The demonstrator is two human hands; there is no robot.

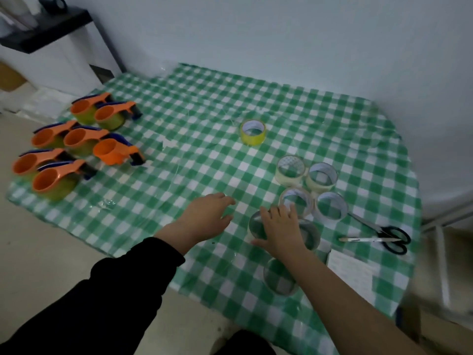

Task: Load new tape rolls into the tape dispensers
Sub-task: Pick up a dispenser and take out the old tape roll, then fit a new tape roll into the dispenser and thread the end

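Several orange tape dispensers (76, 147) stand grouped at the left of the green checked cloth (194, 103); most carry yellowish tape, one (115, 151) shows only its orange hub. A yellow tape roll (253, 132) stands alone in the middle. Several empty-looking cardboard cores and thin rolls (311, 187) cluster at the right. My right hand (280, 228) rests with spread fingers on a clear roll (308, 233) near the front. Another clear roll (280, 276) lies under my right forearm. My left hand (207, 217) hovers open over the cloth, holding nothing.
Black-handled scissors (389, 235) and a pencil (366, 239) lie at the right edge, with a white paper (350, 272) in front of them. A dark shelf unit (48, 29) stands at the back left. White wall behind.
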